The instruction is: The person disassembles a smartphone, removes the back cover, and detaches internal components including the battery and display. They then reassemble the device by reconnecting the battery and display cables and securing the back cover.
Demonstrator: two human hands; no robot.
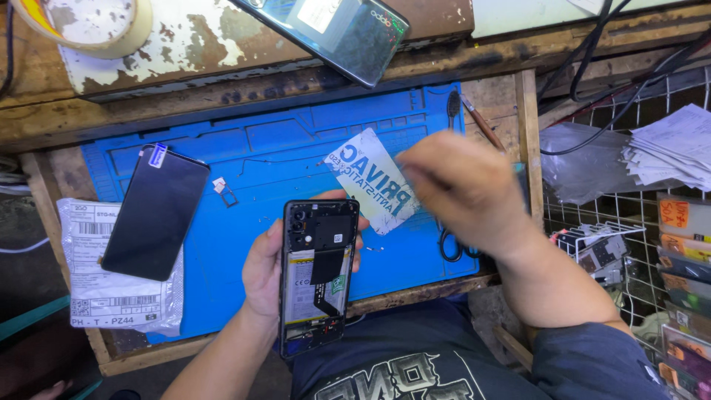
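I am holding the opened phone point(318, 275), back cover off, upright in my left hand point(268, 270), fingers wrapped around its edges, over the blue mat point(252, 159) on the worktop point(59, 122). My right hand point(461, 189) is hovering blurred above the white card point(368, 178); I cannot tell how its fingers are set.

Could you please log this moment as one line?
left hand: holds opened phone | right hand: blurred, above blue mat | scissors: on mat

A dark screen panel point(155, 213) lies on the blue mat point(244, 244), tape roll point(92, 26) above.
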